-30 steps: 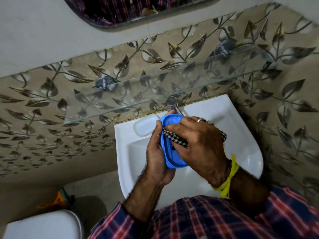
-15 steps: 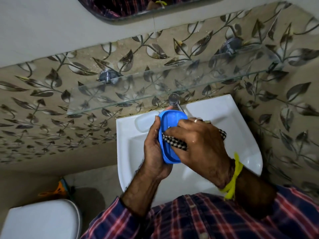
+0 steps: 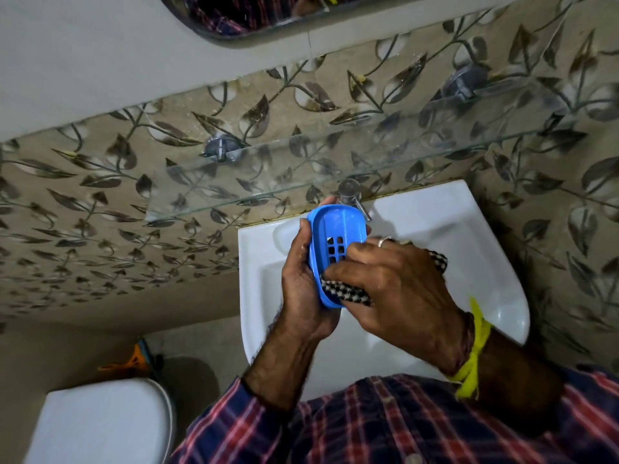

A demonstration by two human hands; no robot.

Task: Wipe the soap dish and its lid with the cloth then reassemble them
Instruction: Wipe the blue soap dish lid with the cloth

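From the head view, I am watching the left hand (image 3: pixel 303 289) clamping the blue soap dish (image 3: pixel 336 242) along its left edge, fingers wrapped behind and thumb on the rim, tilting the open face toward the camera so the inside and its drain slots are reachable. The right hand (image 3: pixel 395 286) is pinching the checked cloth (image 3: pixel 345 293) closed between thumb and fingers and pressing it into the near end of the dish, I judge to scrub the corner. Both are working over the white sink (image 3: pixel 469 249), probably so drips fall into the basin, just near of the tap (image 3: pixel 350 192). I am not seeing the lid anywhere, so reassembly looks some way off.
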